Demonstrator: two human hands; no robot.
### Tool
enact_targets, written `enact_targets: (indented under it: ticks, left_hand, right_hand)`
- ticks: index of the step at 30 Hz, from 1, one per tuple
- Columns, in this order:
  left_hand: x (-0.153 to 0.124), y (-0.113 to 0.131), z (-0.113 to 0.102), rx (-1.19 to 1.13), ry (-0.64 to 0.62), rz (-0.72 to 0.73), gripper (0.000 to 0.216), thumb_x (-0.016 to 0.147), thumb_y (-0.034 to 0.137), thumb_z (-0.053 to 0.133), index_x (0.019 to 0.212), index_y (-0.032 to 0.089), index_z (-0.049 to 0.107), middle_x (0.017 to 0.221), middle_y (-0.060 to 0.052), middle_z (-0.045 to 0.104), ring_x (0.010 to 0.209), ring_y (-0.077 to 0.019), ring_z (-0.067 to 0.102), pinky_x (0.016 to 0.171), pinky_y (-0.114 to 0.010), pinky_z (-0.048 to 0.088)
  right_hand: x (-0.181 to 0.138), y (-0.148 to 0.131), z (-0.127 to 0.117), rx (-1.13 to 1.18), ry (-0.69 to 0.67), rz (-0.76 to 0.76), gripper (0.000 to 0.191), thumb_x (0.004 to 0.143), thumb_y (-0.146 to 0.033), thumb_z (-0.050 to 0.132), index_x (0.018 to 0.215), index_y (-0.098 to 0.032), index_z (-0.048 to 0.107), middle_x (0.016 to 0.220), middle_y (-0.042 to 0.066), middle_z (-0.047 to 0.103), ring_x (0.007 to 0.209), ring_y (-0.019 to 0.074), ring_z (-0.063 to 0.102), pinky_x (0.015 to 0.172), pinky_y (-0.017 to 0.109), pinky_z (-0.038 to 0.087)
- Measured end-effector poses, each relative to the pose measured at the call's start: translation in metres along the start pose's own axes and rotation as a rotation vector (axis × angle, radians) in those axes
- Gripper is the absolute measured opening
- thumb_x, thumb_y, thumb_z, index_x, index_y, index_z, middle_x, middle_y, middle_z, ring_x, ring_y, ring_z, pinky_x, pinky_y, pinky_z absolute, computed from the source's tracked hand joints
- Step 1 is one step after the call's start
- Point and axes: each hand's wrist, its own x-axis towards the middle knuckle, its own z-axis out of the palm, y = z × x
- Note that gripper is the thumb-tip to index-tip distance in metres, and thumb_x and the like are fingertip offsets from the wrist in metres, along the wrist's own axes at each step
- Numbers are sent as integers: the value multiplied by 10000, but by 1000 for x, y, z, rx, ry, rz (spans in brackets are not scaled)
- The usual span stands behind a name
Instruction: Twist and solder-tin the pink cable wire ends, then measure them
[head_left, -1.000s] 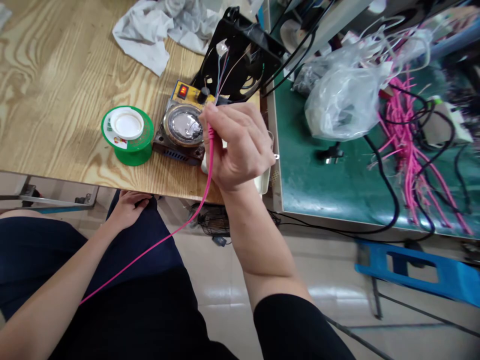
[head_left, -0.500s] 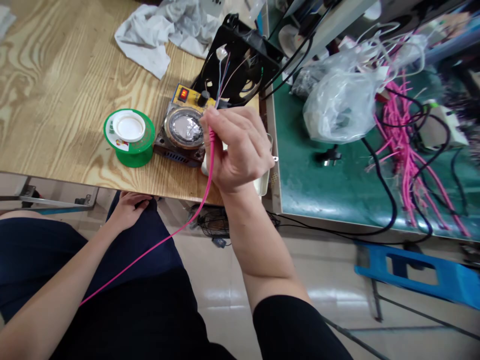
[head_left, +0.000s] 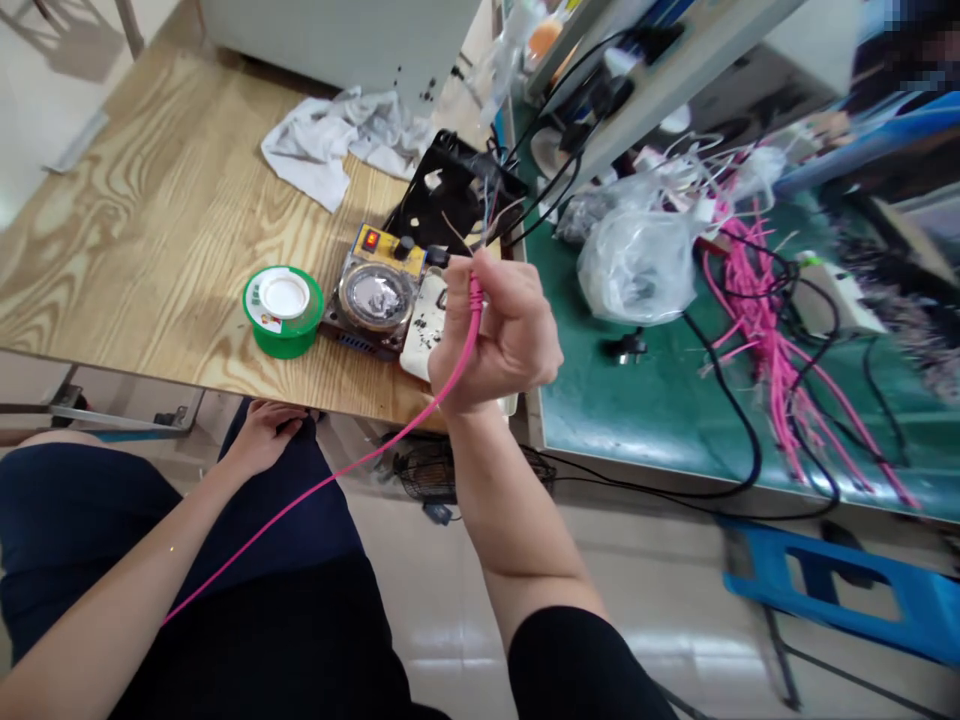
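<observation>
My right hand (head_left: 499, 330) pinches a pink cable (head_left: 360, 460) near its end, just right of the solder pot. Thin bare-ended wires (head_left: 489, 215) fan out above the fingertips. From the hand, the cable runs down and left across my lap, passing out of sight by my left forearm. My left hand (head_left: 262, 435) lies on my thigh with nothing in it, fingers loosely stretched. The solder pot (head_left: 377, 297) holds shiny metal, and its yellow panel has a lit red switch. Between it and my right hand sits a white tray (head_left: 421, 330) with dark specks, partly covered by the hand.
A green tub (head_left: 285, 335) with a white cap stands left of the pot. Behind are a black fan (head_left: 435, 195) and a crumpled white cloth (head_left: 311, 150). The green bench (head_left: 600, 410) carries a plastic bag (head_left: 637, 265) and bundled pink cables (head_left: 772, 340). A blue stool (head_left: 847, 580) stands below.
My right hand has moved right with the cable end, away from the solder pot, uncovering part of the white tray. My left hand stays on my thigh. The camera view has shifted.
</observation>
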Motion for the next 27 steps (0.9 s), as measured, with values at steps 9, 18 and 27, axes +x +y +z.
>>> enact_targets:
  ticks: [9,18,27]
  left_hand:
    - [-22,60,-18,-104,155,21,294,989,386,568,985,240,822,1045,-89,854,1018,-303,792,962,-508,604]
    - [-49,170,-68,-367,232,219,205,1027,330,629,1047,253,818,989,-61,836,915,-223,790,841,-348,646]
    - [-68,216,-94,-508,372,137,99,960,344,720,970,278,794,891,-34,821,807,-229,786,731,-359,677]
  right_hand:
    - [3,-75,4,381,338,104,134,833,-222,817,953,-224,757,775,-37,765,613,121,700,621,298,607]
    - [-14,-106,-7,504,332,342,187,766,-305,843,909,-217,760,769,-29,780,612,120,700,632,294,596]
    - [-40,-135,-9,501,292,259,152,797,-298,849,920,-237,782,753,-26,797,583,136,722,581,296,612]
